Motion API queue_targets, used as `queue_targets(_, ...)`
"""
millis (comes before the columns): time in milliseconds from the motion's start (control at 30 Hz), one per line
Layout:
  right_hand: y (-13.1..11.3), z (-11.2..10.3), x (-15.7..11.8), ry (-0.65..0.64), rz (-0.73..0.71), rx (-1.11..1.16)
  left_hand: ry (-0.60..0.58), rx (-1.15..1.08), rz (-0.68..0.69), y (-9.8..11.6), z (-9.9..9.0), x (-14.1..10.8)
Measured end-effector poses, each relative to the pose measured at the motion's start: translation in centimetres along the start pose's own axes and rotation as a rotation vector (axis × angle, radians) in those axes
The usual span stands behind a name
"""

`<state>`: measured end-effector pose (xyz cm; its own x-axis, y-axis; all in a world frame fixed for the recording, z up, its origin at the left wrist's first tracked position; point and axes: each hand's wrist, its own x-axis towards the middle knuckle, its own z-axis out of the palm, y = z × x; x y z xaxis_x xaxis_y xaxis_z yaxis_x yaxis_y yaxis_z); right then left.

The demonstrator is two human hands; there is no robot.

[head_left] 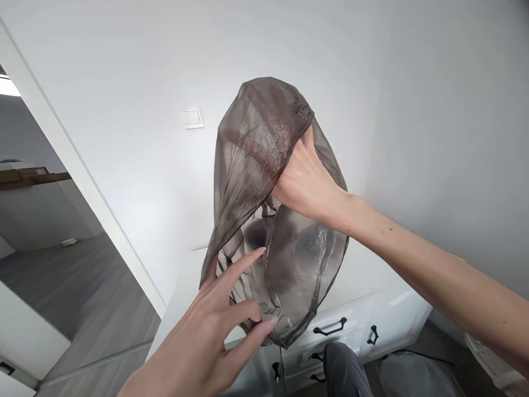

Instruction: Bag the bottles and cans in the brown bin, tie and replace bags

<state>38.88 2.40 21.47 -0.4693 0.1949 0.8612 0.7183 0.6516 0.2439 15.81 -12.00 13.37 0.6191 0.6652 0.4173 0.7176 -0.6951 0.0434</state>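
Note:
A thin, see-through dark grey plastic bag [258, 132] hangs puffed out in front of me, its mouth facing down and toward me. My right hand [308, 171] reaches up inside it. Through the film its fingers show dimly, spread apart and pushing the upper part outward. At the lower left of the mouth is my left hand [219, 314], with its fingers apart. One finger stretches across the opening, another is bent near the thumb, and a further one lies behind the bag's left edge. The thumb tip is near the lower rim; whether it touches the film I cannot tell.
A white cabinet [397, 303] with black handles [330, 326] stands below against the white wall [124, 110], which has a light switch [193, 118]. At left, a doorway shows a grey floor [103, 298]. My grey-clad knee [345, 369] is below, near a grey bag-like thing [417, 375].

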Motion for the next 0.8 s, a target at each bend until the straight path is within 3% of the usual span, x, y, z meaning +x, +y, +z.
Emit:
queue_targets(233, 2.7, 3.5, -3.0, -0.213, -0.061, 0.019, -0.009, -0.066, 0.011, -2.0, 2.3, 2.5)
queue_targets(467, 2.7, 4.7, -6.8, -0.535, 0.103, 0.323, -0.027, -0.157, -0.050, -3.2, 3.7, 2.6)
queue_targets(567, 2.6, 5.3, -7.6, -0.663, 0.141, 0.429, -0.065, -0.209, -0.073, -4.0, 4.6, 2.4)
queue_targets(667, 2.4, 6.5, -7.7, -0.703, 0.104, 0.518, -0.082, -0.248, -0.101, -5.1, 5.4, 2.6)
queue_targets(800, 2.6, 9.7, -7.6, -0.816, 0.100, 0.548, -0.082, -0.286, -0.133, -6.2, 5.7, 3.3)
